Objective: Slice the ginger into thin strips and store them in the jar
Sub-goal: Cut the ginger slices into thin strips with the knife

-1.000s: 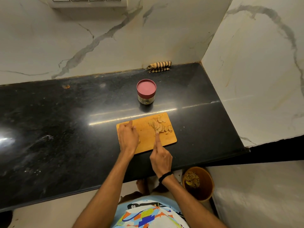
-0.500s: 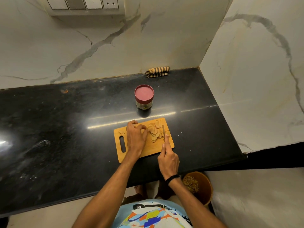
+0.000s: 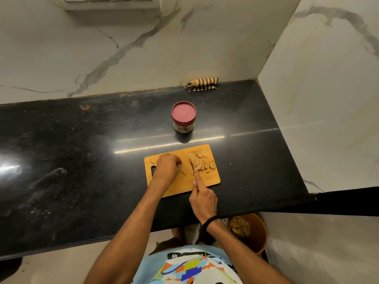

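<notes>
A wooden cutting board (image 3: pixel 205 179) lies on the black counter. A loose pile of pale ginger slices (image 3: pixel 200 162) covers its right part, and one small ginger piece (image 3: pixel 152 160) lies near the handle hole. My left hand (image 3: pixel 166 167) rests on the board's left half with its fingers curled down over a ginger piece that is mostly hidden. My right hand (image 3: pixel 203 199) grips a knife, its index finger stretched along the spine with the tip at the slices. The blade is barely visible. Behind the board stands the jar (image 3: pixel 184 116) with its maroon lid on.
A striped folded cloth (image 3: pixel 202 84) lies against the back wall. A marble side wall closes off the counter at the right. Below the counter edge, an orange bin (image 3: pixel 252 230) holds scraps. Switch plates (image 3: pixel 108 1) sit high on the back wall.
My left hand has pulled back leftward from the slice pile to the board's left half. My right hand and the knife have shifted slightly left, up to the pile's near edge.
</notes>
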